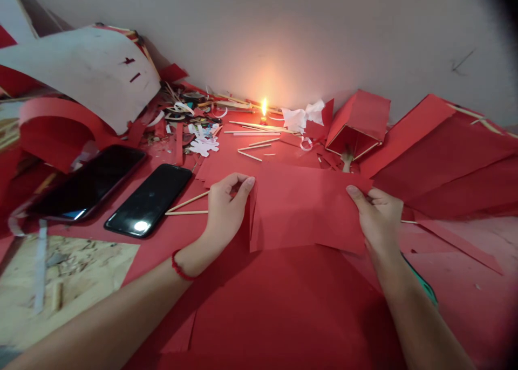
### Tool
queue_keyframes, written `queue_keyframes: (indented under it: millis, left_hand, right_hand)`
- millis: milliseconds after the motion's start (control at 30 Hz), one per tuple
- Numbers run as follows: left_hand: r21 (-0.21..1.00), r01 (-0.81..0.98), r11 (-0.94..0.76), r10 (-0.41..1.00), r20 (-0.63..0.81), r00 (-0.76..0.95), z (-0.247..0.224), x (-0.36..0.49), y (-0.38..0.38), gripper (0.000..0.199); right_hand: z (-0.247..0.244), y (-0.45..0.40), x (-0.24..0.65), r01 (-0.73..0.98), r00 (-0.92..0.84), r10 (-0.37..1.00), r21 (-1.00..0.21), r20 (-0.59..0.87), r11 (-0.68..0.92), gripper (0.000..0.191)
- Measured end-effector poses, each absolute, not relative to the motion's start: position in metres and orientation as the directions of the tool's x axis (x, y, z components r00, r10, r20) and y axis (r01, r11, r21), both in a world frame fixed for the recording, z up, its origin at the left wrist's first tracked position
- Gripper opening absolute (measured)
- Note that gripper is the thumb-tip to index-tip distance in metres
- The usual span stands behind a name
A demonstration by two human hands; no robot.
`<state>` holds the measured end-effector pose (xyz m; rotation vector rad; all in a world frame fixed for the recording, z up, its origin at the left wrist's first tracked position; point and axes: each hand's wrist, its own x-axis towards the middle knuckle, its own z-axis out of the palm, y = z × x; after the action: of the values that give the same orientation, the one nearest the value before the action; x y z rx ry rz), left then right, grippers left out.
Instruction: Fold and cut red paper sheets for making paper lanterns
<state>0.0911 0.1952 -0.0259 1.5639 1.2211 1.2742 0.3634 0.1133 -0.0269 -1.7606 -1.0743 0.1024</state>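
Observation:
I hold a red paper sheet (303, 208) between both hands above a table covered in red paper. My left hand (226, 208) pinches its upper left corner with thumb and fingers. A red thread bracelet circles that wrist. My right hand (378, 216) grips the sheet's right edge, thumb on top. The sheet's left edge looks folded or lifted slightly off the surface.
Two dark phones (149, 200) (91, 184) lie at the left. Thin wooden sticks (188, 207) lie beside my left hand. A lit candle (264, 110) burns at the back by the wall. A red paper box frame (358, 124) and large red sheets (449, 154) sit at the right.

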Motion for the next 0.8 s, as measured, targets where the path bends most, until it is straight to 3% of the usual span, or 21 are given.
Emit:
queue_keyframes:
  millis: [233, 400, 667, 800]
  left_hand:
    - [0.942, 0.212, -0.261, 0.965, 0.259, 0.039, -0.028, 0.089, 0.198, 0.023]
    - [0.937, 0.221, -0.272, 0.962, 0.267, 0.052, -0.028, 0.090, 0.198, 0.021]
    - [0.969, 0.121, -0.215, 0.976, 0.210, 0.053, -0.033, 0.089, 0.200, 0.018]
    - [0.985, 0.048, -0.164, 0.986, 0.163, 0.029, -0.034, 0.091, 0.200, 0.018]
  right_hand:
    - [-0.019, 0.111, 0.372, 0.692, 0.593, 0.605, -0.721, 0.532, -0.044, 0.052]
    - [-0.019, 0.113, 0.371, 0.663, 0.629, 0.556, -0.748, 0.544, -0.019, 0.037]
    - [-0.041, 0.121, 0.364, 0.524, 0.613, 0.706, -0.851, 0.356, -0.026, 0.039]
    - [-0.041, 0.120, 0.369, 0.601, 0.579, 0.729, -0.795, 0.365, -0.080, 0.036]
